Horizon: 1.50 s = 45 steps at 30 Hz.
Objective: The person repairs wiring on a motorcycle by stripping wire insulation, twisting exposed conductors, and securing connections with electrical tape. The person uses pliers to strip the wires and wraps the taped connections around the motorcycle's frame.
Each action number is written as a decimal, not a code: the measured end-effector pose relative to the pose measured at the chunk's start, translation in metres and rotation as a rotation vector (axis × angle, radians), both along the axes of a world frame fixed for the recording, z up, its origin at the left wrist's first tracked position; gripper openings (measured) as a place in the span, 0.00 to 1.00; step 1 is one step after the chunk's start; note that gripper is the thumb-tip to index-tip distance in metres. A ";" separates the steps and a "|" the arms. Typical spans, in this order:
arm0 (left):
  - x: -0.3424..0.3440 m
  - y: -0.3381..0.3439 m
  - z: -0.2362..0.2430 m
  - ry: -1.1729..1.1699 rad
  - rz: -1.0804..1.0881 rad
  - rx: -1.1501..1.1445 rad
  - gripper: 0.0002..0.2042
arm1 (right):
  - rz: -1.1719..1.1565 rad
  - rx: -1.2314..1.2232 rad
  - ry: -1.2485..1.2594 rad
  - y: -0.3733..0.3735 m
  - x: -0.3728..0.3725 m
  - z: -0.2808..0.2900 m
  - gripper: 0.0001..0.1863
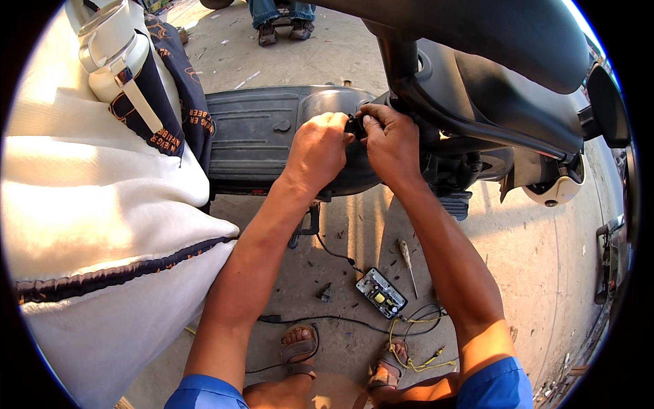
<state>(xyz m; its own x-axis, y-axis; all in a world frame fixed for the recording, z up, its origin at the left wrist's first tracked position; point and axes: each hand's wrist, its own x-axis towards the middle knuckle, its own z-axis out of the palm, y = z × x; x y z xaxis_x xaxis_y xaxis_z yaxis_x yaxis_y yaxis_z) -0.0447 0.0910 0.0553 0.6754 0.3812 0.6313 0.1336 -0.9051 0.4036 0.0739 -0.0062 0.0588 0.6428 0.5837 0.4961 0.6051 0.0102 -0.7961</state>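
Note:
Both my hands meet over the near side of an electric scooter's black footboard [248, 136]. My left hand [317, 150] pinches a small black part [353, 127], which may be a plug or connector; its exact kind is hidden by my fingers. From the other side my right hand [393, 140] grips the same part, thumb and forefinger closed on it. Below my hands, on the ground, lies an opened charger [381, 293] with its circuit board bare, and a black cable runs from it up toward the scooter. Beside it rests a screwdriver [406, 255] with a pale handle.
Black and yellow wires [415, 354] trail near my sandalled feet. A white bottle [112, 51] sits in a dark pouch on the pale cover [102, 204] at left. Overhead at right hangs the scooter's seat [490, 41]; a white helmet [558, 191] is beyond. Another person's legs [279, 13] show at the top.

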 end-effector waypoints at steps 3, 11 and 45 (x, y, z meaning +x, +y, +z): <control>0.000 0.001 -0.003 -0.036 -0.028 -0.083 0.14 | 0.002 -0.029 -0.044 -0.004 -0.001 0.002 0.12; -0.007 -0.001 -0.003 0.017 -0.033 -0.117 0.14 | 0.073 -0.117 -0.219 -0.008 -0.010 0.006 0.18; 0.002 -0.019 0.001 -0.021 0.129 0.045 0.07 | 0.101 0.047 0.159 0.006 0.001 -0.013 0.17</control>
